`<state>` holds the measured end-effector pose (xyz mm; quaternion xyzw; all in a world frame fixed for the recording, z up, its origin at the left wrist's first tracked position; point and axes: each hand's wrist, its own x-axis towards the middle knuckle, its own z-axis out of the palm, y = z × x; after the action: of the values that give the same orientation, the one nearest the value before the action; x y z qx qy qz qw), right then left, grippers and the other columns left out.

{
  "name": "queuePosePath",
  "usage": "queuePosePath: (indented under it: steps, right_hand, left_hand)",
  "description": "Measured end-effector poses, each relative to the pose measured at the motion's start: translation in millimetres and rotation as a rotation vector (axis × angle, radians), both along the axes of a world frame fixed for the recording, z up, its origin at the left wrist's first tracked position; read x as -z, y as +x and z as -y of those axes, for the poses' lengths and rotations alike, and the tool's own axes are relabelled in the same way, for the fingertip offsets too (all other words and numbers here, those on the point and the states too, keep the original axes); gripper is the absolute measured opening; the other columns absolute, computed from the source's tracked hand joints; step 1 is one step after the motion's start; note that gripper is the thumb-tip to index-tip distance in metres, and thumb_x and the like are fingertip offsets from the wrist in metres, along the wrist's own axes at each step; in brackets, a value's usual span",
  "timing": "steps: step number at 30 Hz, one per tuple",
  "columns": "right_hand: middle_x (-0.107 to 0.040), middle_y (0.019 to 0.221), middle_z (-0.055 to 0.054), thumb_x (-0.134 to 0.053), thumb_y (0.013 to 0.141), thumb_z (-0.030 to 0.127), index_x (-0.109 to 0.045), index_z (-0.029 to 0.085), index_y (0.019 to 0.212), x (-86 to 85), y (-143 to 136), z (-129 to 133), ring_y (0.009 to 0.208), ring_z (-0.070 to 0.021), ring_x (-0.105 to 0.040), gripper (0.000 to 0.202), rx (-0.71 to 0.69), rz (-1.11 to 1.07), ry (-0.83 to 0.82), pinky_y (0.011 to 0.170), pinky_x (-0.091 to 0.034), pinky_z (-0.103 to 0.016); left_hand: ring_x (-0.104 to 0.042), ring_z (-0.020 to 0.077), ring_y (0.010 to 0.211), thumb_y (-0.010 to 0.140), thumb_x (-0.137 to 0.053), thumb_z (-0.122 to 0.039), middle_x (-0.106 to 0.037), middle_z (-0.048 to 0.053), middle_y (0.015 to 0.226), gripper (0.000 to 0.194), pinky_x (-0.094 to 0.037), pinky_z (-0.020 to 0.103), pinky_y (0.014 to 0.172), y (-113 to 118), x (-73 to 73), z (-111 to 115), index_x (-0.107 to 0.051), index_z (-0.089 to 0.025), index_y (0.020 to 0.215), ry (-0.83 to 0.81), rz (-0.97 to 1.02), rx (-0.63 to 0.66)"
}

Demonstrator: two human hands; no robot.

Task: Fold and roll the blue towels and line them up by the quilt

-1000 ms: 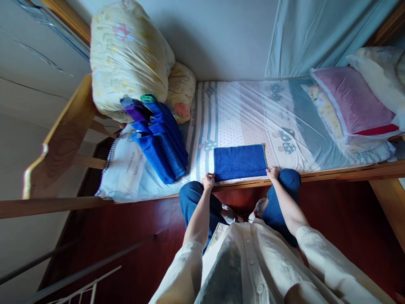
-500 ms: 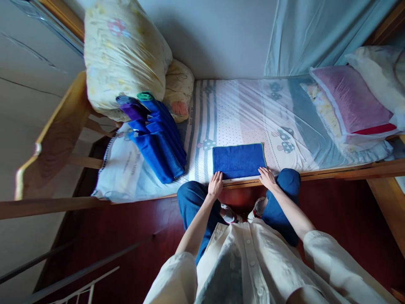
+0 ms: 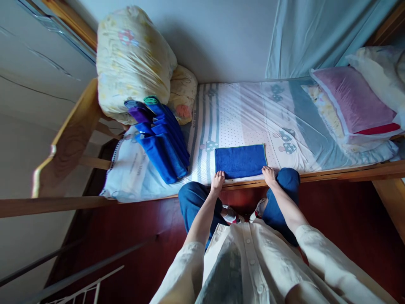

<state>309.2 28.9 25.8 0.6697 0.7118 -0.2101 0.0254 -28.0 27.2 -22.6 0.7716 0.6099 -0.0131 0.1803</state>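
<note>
A blue towel [image 3: 241, 161] with a thin green edging lies flat as a rectangle at the front edge of the bed. My left hand [image 3: 217, 181] is closed at its near left corner, fingertips over the edge. At the near right corner, my right hand [image 3: 269, 175] has its fingers curled on the cloth in the same way. My thumbs are mostly hidden. To the left, a pile of blue folded towels [image 3: 166, 150] rests on the bed, with rolled purple [image 3: 141, 115] and green-edged [image 3: 151, 100] cloths at its far end.
The bed [image 3: 234, 109] has a patterned sheet and a wooden front rail [image 3: 341, 174]. A large yellow bundle of bedding [image 3: 136, 63] stands at the left end. Pink bagged bedding [image 3: 354, 99] lies at the right. Behind hangs a pale curtain [image 3: 303, 38].
My fingers have curled more at the towel's near corners. The towel stays flat in place on the bed; the view has shifted slightly.
</note>
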Motion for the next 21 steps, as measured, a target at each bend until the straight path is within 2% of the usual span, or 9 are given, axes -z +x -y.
queuePosePath:
  steps: [4,7,10,12,16,21]
  right_hand:
    - [-0.060,0.150,-0.020,-0.040,0.095,0.002,-0.068,0.020,0.136,-3.8,-1.0,3.8,0.141,-0.0343,-0.053,0.053,0.022,0.029,-0.038,0.117,-0.038,-0.050]
    - [-0.065,0.140,-0.023,-0.039,0.097,0.005,-0.068,0.020,0.136,-8.6,0.5,8.6,0.132,-0.0358,-0.058,0.051,0.053,0.072,-0.095,0.115,-0.038,-0.050]
    - [-0.071,0.126,-0.022,-0.039,0.099,0.008,-0.070,0.020,0.132,-13.8,6.4,11.6,0.124,-0.0329,-0.062,0.047,0.067,0.079,-0.126,0.111,-0.042,-0.046]
    - [-0.072,0.125,-0.019,-0.041,0.099,0.009,-0.072,0.021,0.129,-16.7,12.5,11.1,0.122,-0.0300,-0.063,0.045,0.081,0.071,-0.143,0.109,-0.043,-0.043]
    - [-0.073,0.126,-0.014,-0.047,0.098,0.009,-0.075,0.023,0.127,-19.6,24.7,3.2,0.118,-0.0251,-0.067,0.042,0.125,0.023,-0.167,0.105,-0.048,-0.034]
    - [-0.079,0.115,-0.006,-0.059,0.090,0.011,-0.081,0.023,0.115,-16.2,33.0,-12.4,0.113,-0.0206,-0.071,0.036,0.196,-0.150,-0.135,0.102,-0.052,-0.028]
  left_hand:
    - [-0.055,0.0321,0.140,0.091,-0.038,0.000,-0.062,0.025,0.142,0.060,-0.044,0.046,0.118,-4.1,-4.1,4.4,-0.056,-0.009,0.148,-0.013,0.006,-0.012]
    - [-0.055,0.0323,0.140,0.091,-0.038,0.000,-0.059,0.024,0.146,0.061,-0.047,0.044,0.116,-9.0,-9.4,9.8,-0.057,-0.010,0.148,-0.053,-0.020,0.011]
    - [-0.058,0.0312,0.137,0.091,-0.040,-0.002,-0.059,0.022,0.148,0.061,-0.052,0.042,0.112,-16.4,-16.2,12.6,-0.058,-0.013,0.148,-0.135,-0.074,0.083]
    - [-0.062,0.0303,0.132,0.092,-0.043,-0.004,-0.060,0.019,0.149,0.060,-0.054,0.041,0.109,-22.2,-20.5,11.2,-0.059,-0.017,0.148,-0.193,-0.078,0.101]
    - [-0.069,0.0296,0.123,0.087,-0.053,-0.004,-0.070,0.016,0.137,0.059,-0.053,0.042,0.109,-32.8,-26.2,1.4,-0.066,-0.021,0.142,-0.270,0.005,0.017]
    - [-0.069,0.0253,0.122,0.083,-0.058,-0.006,-0.078,0.009,0.122,0.049,-0.051,0.034,0.111,-45.6,-29.0,-14.1,-0.076,-0.022,0.126,-0.240,0.162,-0.125]
